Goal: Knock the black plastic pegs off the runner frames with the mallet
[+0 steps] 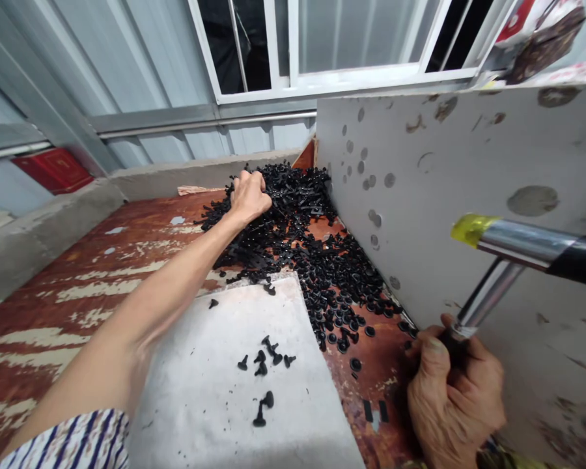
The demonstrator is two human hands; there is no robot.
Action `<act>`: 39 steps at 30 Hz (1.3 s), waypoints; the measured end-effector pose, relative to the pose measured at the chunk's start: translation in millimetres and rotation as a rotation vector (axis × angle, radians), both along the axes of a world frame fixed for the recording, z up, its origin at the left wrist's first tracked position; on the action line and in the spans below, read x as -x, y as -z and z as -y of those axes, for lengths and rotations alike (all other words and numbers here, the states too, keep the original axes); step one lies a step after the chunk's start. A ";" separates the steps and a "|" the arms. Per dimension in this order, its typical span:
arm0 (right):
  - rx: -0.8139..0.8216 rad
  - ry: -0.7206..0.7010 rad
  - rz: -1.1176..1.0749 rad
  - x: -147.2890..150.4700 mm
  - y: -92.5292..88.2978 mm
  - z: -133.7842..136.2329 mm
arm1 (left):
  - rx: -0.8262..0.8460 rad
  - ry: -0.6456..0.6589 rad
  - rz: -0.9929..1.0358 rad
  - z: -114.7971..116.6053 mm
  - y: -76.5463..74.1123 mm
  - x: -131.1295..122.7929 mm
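Observation:
My left hand (251, 195) reaches to the far edge of a heap of small black mushroom-shaped pieces (278, 215), each with a round disc head and a stem. Its fingers curl down into the heap, and what they grip is hidden. At the lower right, my right hand (452, 397) is wrapped round the black grip of a two-headed mallet (522, 242). The mallet has a yellow face, a metal body and neck, and a black opposite end. Several loose black pieces (261, 358) lie on a whitish sheet (195, 404) between my arms.
The heap stands on a worn reddish-brown board (88, 293). A grey spotted panel (385, 156) rises along the right. Behind are a concrete ledge (161, 176), corrugated metal wall and white-framed window (293, 91). A red box (53, 170) sits on the ledge at left.

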State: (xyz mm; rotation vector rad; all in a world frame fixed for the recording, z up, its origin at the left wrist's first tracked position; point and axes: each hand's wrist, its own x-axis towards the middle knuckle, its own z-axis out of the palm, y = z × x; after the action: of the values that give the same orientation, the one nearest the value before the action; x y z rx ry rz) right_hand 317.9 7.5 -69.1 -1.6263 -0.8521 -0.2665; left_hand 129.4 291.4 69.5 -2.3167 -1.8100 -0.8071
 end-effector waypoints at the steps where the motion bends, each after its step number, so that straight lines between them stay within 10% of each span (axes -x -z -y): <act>1: 0.011 0.005 0.015 -0.3 -0.1 0.3 | 0.036 0.060 -0.067 5.9 3.8 -0.9; 5: 0.039 0.001 0.060 -1.2 -0.3 0.0 | 0.370 0.577 -0.369 29.5 33.6 -32.5; 8: 0.028 -0.019 0.061 -1.2 1.3 -1.2 | 0.487 0.728 -0.434 32.5 50.6 -59.5; 25: 0.026 -0.034 0.068 0.1 -0.8 -1.3 | 0.329 0.786 -0.390 16.9 64.5 -73.1; 34: 0.041 -0.035 0.109 1.6 -2.2 -0.3 | 0.062 0.287 -0.355 31.5 40.6 -0.7; 39: 0.040 -0.060 0.206 -0.6 -1.1 -0.7 | 0.332 0.499 -0.581 52.7 56.8 7.6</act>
State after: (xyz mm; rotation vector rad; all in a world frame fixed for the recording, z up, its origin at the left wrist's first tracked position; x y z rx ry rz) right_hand 318.5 8.2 -68.0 -1.6263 -1.0671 -0.3818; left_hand 121.8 238.7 12.6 -2.8472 -1.2012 0.1762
